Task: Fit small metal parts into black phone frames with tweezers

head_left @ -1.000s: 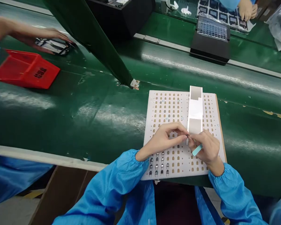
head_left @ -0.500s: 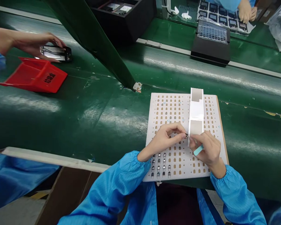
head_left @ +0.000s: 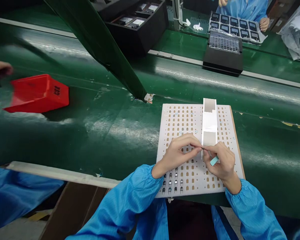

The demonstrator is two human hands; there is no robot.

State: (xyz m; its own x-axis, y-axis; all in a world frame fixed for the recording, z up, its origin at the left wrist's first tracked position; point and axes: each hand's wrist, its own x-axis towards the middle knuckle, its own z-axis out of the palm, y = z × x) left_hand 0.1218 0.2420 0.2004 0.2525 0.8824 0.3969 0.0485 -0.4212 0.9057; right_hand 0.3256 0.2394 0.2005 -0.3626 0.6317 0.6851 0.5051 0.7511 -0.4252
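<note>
Carefully, the left hand [head_left: 177, 152] is pinching a tiny dark part [head_left: 203, 148] over the white holed board [head_left: 202, 181]. The right hand [head_left: 222, 160] is gripping a light-blue stick [head_left: 214, 160], with fingertips meeting the part. Pinching softly and steadily is looking best.

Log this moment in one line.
left hand: pinching tiny dark part | right hand: holding teal-ended tool, fingertips at part | beneath both: perforated white board

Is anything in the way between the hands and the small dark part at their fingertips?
Nothing visible: the left hand and right hand meet at the part. The teal handle juts from the right hand to one side; the strip lies on the board.
</note>
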